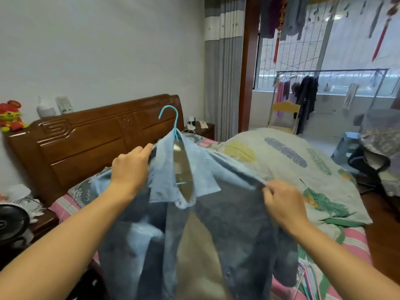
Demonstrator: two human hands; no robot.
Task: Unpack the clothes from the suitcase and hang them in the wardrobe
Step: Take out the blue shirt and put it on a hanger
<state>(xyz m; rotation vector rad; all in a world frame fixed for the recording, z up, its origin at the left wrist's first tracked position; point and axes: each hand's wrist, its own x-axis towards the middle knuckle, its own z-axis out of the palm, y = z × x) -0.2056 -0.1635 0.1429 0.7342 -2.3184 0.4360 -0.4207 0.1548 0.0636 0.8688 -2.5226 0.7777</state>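
Shirt (227,224) on a hanger (173,122), held up over the bed (292,169).

The left hand (132,167) grips the shirt's left shoulder, the right hand (283,202) its right. Behind the shirt stands the headboard (91,144); a quilt (320,187) lies on the bed to the right. A fan (13,221) sits far left, a rack (329,92) behind the bed at right, with a chair (283,115) before it.

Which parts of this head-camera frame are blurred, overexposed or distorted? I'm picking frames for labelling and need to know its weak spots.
Head view: the denim shirt is smeared by motion blur low down; the blue hanger hook stays fairly sharp. Head view: daylight through the window washes out the outdoors. Head view: wide-angle lens bows the curtain and tilts the headboard.
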